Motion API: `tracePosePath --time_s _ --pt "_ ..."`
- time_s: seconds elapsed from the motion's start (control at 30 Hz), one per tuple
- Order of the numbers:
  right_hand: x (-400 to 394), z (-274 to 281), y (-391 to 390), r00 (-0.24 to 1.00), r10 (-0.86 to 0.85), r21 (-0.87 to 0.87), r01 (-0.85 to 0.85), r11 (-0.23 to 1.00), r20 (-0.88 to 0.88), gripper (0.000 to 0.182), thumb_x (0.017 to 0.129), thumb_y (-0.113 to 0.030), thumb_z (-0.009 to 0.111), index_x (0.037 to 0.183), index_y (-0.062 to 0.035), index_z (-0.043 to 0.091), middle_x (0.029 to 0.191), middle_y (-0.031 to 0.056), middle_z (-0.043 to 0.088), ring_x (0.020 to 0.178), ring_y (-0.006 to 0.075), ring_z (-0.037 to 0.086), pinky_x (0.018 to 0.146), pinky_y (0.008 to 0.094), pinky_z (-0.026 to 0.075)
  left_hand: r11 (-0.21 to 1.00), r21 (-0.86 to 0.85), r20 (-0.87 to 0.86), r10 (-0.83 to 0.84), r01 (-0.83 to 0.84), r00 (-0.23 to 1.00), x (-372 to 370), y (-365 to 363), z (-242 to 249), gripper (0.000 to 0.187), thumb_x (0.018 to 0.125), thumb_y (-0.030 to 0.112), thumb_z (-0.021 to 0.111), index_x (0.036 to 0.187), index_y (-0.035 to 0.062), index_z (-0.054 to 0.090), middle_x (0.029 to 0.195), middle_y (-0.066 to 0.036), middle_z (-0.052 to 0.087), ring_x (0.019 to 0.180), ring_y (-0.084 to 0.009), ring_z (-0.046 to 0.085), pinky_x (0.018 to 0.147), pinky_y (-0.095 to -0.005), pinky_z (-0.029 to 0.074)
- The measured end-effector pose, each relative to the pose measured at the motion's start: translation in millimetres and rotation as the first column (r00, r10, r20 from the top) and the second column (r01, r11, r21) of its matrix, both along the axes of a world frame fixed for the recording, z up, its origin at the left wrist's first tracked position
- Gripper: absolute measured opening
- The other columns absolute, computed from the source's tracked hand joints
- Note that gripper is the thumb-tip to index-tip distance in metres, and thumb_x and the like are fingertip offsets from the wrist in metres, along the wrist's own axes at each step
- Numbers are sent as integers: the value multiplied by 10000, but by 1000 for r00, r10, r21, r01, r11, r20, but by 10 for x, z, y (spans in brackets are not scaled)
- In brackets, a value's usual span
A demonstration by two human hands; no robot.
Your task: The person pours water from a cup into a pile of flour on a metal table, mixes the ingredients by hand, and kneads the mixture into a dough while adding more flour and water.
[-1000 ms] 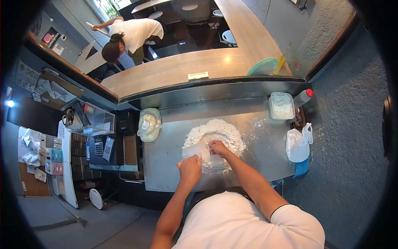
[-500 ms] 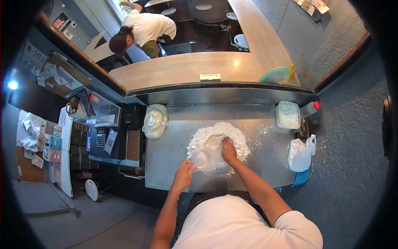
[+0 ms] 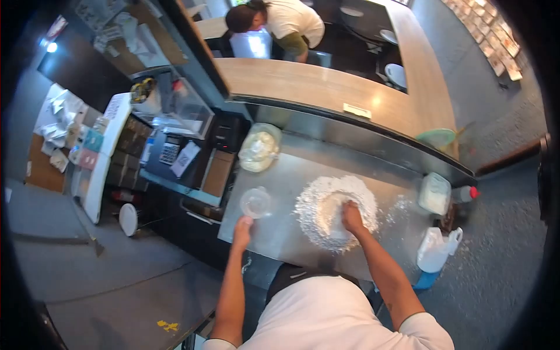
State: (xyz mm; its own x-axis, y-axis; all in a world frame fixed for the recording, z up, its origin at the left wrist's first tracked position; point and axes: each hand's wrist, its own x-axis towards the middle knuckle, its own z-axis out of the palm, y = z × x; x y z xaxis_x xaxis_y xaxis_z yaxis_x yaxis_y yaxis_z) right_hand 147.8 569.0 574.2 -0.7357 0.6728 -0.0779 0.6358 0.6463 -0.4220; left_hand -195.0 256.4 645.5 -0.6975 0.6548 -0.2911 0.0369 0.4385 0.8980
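Observation:
A ring of white flour (image 3: pixel 309 204) with a hollow middle lies on the steel table (image 3: pixel 280 233). My right hand (image 3: pixel 352 217) rests in the hollow, fingers down in the flour, holding nothing. My left hand (image 3: pixel 243 227) is at the table's left front, touching the near side of a clear plastic jug (image 3: pixel 255 202) that stands upright on the steel, left of the flour. The jug looks empty.
A wrapped pale lump (image 3: pixel 258 149) sits at the table's back left. A white tub (image 3: pixel 434 193), a red-capped bottle (image 3: pixel 466 192) and a white plastic bag (image 3: pixel 434 251) are at the right. Behind the wooden counter (image 3: pixel 326 87) another person (image 3: pixel 286 17) bends over.
My left hand carried the clear jug away from over the flour and set it down to the left. My right hand stayed in the hollow. The view swung left.

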Motion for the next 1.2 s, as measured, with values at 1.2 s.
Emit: tracePosePath --time_s 1.2 --pt "195 173 -186 946 -323 -77 325 943 32 446 800 -41 589 1235 55 562 1364 312 479 1222 468 506 1010 488 473 976 -93 -204 -210 195 956 1198 110 377 136 908 94 669 1030 33 661 1021 -105 626 936 -238 633 841 -354 503"
